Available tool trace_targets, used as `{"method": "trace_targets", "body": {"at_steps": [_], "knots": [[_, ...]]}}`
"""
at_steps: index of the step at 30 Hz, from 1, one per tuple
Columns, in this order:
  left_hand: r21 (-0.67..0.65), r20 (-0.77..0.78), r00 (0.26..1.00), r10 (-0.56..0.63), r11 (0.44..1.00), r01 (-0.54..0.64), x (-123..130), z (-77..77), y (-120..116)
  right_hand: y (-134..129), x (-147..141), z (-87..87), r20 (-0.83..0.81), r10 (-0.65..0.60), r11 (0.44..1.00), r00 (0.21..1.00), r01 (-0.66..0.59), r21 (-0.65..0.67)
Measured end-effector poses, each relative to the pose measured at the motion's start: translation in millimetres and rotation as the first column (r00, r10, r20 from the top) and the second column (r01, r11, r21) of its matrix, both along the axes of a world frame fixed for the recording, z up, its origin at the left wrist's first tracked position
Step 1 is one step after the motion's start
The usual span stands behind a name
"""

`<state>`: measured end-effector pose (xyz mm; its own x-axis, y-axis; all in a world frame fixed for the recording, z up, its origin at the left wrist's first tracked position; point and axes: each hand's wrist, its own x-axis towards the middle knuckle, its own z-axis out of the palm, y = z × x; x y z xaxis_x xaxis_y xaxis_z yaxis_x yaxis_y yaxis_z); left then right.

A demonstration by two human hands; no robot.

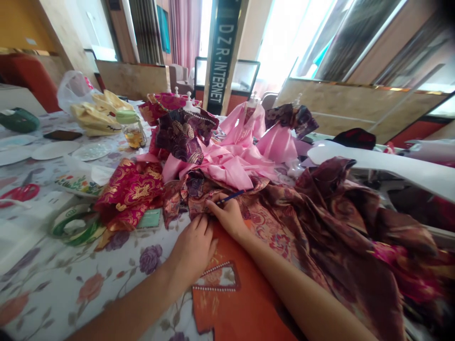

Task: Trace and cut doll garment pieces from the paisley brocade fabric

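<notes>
While the right hand (230,219) grips a dark-blue pencil (236,194), tip indistinct, over brown brocade (275,225), the left hand (195,244) lies spread palm-down, partly hiding an orange garment (250,291), cut off below, on the desk (121,272).

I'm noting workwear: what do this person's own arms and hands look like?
Both forearms are bare where they show, with no sleeve, watch or bracelet in view. The left hand and right hand wear no gloves, and no ring shows, though some fingers are partly hidden.
</notes>
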<state>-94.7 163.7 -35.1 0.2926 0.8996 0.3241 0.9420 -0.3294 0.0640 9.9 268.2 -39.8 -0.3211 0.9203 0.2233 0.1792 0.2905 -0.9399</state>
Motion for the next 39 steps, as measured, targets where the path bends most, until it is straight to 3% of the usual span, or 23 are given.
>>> {"method": "trace_targets", "body": {"at_steps": [7,11,16,26,39], "knots": [[-0.251,-0.004,0.996,0.086,0.964,-0.084,9.9,29.0,-0.7,-1.3,1.1,2.0,0.019,0.019,0.999,1.0,-0.02,0.033],[-0.248,-0.018,0.999,0.026,0.968,-0.03,4.0,37.0,-5.4,-1.9,1.5,3.9,0.026,0.022,0.998,0.999,-0.024,0.06],[-0.152,-0.075,0.997,-0.004,0.988,-0.008,1.3,32.6,-7.8,-1.9,2.1,4.4,0.043,0.027,0.997,0.999,-0.031,0.076],[-0.11,-0.223,0.961,0.161,0.976,-0.189,32.9,23.0,9.3,0.0,1.6,4.3,0.104,0.021,0.994,0.994,-0.032,0.106],[0.004,-0.088,0.975,0.205,0.979,-0.205,27.8,5.4,10.1,0.8,5.3,5.8,0.221,-0.005,0.992,0.975,-0.024,0.126]]}}
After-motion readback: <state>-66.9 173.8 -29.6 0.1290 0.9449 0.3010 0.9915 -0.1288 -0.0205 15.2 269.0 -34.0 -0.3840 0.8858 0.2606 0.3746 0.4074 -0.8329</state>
